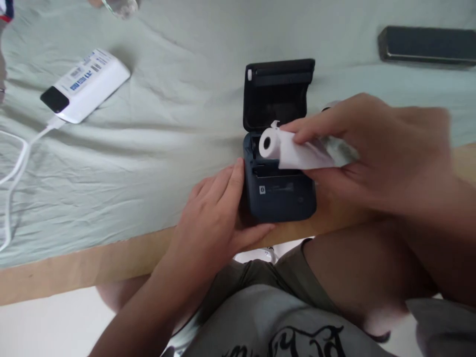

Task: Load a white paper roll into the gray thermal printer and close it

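A small dark-blue portable thermal printer (281,201) lies at the bed-like surface's near edge with its black lid (277,94) swung up. My left hand (213,218) grips the printer's left side, fingers along that side and thumb at the near edge. Between the fingers of my right hand (375,148) is a white paper roll (270,143), its hollow core facing left and a loose length of paper hanging from it. The roll is over the printer's open compartment, partly covering it. Whether the roll touches the compartment floor is hidden.
A white power bank (89,84) with a plugged-in white cable (22,158) lies on the pale green cloth (178,89) at left. A long dark case (427,45) rests at far right. A clear object (122,7) is cut off at the top. The wooden edge (111,260) runs nearest my lap.
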{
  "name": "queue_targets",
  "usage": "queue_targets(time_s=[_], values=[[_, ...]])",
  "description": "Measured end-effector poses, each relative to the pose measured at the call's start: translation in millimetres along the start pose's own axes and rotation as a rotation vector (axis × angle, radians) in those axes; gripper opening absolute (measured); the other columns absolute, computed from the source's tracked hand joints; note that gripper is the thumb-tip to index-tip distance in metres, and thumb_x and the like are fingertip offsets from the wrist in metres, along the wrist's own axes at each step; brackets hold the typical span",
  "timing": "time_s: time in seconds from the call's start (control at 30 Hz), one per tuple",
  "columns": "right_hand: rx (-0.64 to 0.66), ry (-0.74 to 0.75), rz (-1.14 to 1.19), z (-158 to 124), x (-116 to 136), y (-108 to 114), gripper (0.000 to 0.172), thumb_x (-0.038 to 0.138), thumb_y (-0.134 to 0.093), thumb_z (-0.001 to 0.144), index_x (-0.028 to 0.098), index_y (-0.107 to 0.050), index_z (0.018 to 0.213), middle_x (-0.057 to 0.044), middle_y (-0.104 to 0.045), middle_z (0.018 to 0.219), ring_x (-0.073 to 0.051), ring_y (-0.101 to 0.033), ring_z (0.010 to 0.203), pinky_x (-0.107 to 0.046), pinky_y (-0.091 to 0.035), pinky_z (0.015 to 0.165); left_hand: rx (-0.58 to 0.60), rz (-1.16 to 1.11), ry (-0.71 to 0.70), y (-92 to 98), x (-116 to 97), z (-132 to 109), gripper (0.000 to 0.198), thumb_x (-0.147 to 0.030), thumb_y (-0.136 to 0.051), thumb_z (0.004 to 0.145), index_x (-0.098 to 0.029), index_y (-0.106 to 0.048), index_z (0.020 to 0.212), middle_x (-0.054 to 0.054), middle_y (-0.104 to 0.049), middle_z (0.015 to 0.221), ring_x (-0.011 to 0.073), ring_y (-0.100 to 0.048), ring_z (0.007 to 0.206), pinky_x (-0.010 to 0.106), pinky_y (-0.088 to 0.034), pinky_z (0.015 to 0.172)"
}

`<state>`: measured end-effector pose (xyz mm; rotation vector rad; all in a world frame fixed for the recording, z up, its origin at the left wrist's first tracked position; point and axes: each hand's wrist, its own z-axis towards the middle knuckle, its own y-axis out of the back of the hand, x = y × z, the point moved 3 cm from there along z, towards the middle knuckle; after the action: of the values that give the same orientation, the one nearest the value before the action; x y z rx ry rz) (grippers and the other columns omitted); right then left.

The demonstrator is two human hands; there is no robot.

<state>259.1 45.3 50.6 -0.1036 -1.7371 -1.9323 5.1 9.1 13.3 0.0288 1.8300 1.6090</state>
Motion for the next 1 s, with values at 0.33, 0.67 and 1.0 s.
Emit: queue_targets(time_s=[0.33, 0.67, 1.0], values=[[0.017, 0.131, -0.098, 16, -1, -8, 0.03, 0.042, -0.054, 0.114, 0.032, -0.082, 0.113, -0.003, -0.09, 0.11, -0.028, -0.081, 0.097, -0.046, -0.064, 0.096, 0.003, 0.001, -0.072, -6.3, 11, 1, 0.104, -0.075, -0.082, 0.108, -0.019, -0.043, 0.186, 0.022, -0.069, 0.178, 0.0435, -0.07, 0.162, 0.055, -0.061, 0.133], [0.021, 0.477, 0.127, 2, 10, 2, 0.019, 0.032, -0.066, 0.114, 0.031, -0.078, 0.098, 0.003, -0.086, 0.101, -0.023, -0.083, 0.098, -0.043, -0.061, 0.091, -0.031, -0.029, -0.081, -5.3, 5, 0, 0.092, -0.056, -0.096, 0.105, -0.045, -0.049, 0.183, 0.011, -0.07, 0.176, 0.0395, -0.074, 0.156, 0.058, -0.066, 0.128], [-0.134, 0.004, -0.032, 15, -12, 8, 0.051, 0.052, -0.056, 0.108, 0.026, -0.064, 0.152, -0.013, -0.061, 0.181, -0.04, -0.047, 0.183, -0.063, -0.045, 0.146, -0.036, -0.034, -0.069, 0.6, 2, -3, 0.069, -0.04, -0.093, 0.107, -0.046, -0.067, 0.17, 0.012, -0.066, 0.177, 0.0406, -0.07, 0.16, 0.061, -0.063, 0.132]])
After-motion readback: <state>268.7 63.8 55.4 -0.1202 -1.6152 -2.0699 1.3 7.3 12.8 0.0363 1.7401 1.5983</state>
